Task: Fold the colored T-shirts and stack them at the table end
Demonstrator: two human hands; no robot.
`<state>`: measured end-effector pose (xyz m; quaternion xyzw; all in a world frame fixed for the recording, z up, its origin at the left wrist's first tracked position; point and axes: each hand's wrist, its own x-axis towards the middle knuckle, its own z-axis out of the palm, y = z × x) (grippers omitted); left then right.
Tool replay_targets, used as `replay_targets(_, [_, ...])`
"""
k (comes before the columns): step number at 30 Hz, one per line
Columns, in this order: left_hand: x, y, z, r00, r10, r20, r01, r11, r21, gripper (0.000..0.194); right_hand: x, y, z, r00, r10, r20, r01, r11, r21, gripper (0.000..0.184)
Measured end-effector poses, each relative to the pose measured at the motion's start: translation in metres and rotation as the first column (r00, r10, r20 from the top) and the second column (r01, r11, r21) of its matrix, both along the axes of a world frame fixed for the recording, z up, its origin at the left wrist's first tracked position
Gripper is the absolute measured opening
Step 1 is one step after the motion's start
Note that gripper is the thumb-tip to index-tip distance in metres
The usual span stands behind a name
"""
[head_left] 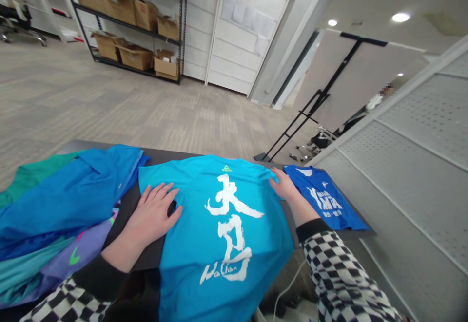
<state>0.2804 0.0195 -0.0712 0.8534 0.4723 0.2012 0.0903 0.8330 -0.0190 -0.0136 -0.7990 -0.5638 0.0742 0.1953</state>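
A light blue T-shirt (197,205) with white brush lettering lies spread on the dark table, its lower part hanging over the near edge. My left hand (155,215) rests flat on its left sleeve, fingers stretched out. At the right shoulder, my right hand (282,184) touches the sleeve with its fingers bent over the cloth. Whether those fingertips pinch the fabric is hard to see, though the thumb and forefinger are close together on it.
Left on the table is a heap of blue, green and purple shirts (69,190). A folded dark blue shirt (325,198) lies at the right, beside a grey perforated partition (413,151). Behind stand a shelf with cardboard boxes (135,56) and a black stand (318,100).
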Motion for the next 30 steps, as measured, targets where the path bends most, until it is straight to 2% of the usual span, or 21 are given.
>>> replay_targets(3, [0.000,0.000,0.000,1.000,-0.004,-0.003,0.004,1.000,-0.004,0.057,-0.040,0.023,0.015,0.962,0.181,-0.207,-0.150,0.976,0.158,0.045])
replay_targets(6, [0.001,0.000,0.002,1.000,0.004,-0.016,-0.004,1.000,-0.016,0.058,-0.056,0.045,0.018,0.929,0.245,-0.276,-0.198,0.962,0.188,0.035])
replay_targets(9, [0.002,0.001,0.002,0.999,0.015,-0.031,-0.016,1.000,-0.024,0.059,-0.038,0.058,0.006,0.875,0.176,-0.451,-0.154,0.984,0.084,0.035])
replay_targets(11, [0.001,0.002,0.001,0.999,0.014,-0.048,-0.015,1.000,-0.022,0.060,-0.013,0.060,-0.008,0.756,0.141,-0.639,-0.123,0.990,0.072,0.046])
replay_targets(13, [0.000,0.004,-0.002,0.998,0.009,-0.069,-0.010,1.000,-0.020,0.061,0.013,0.057,-0.021,0.608,0.152,-0.779,-0.078,0.988,0.132,0.061])
replay_targets(15, [-0.002,0.006,-0.005,0.996,0.003,-0.090,-0.005,1.000,-0.020,0.063,0.033,0.055,-0.032,0.506,0.167,-0.846,-0.031,0.984,0.176,0.069])
replay_targets(17, [-0.004,0.007,-0.007,0.995,0.000,-0.104,-0.002,1.000,-0.019,0.066,0.045,0.055,-0.037,0.439,0.170,-0.882,-0.016,0.983,0.181,0.068])
replay_targets(23, [-0.008,0.009,-0.006,0.989,-0.029,-0.142,0.030,1.000,0.006,0.070,0.051,0.060,-0.034,0.203,0.127,-0.971,0.016,0.991,0.133,0.060])
replay_targets(26, [-0.010,0.009,-0.005,0.988,-0.032,-0.152,0.035,0.999,0.018,0.070,0.056,0.055,-0.028,0.123,0.109,-0.986,0.000,0.994,0.110,0.061])
replay_targets(30, [0.001,0.014,0.007,0.984,0.044,-0.174,-0.042,0.999,0.018,0.056,0.061,0.046,-0.020,0.000,0.053,-0.999,-0.079,0.995,0.053,0.052])
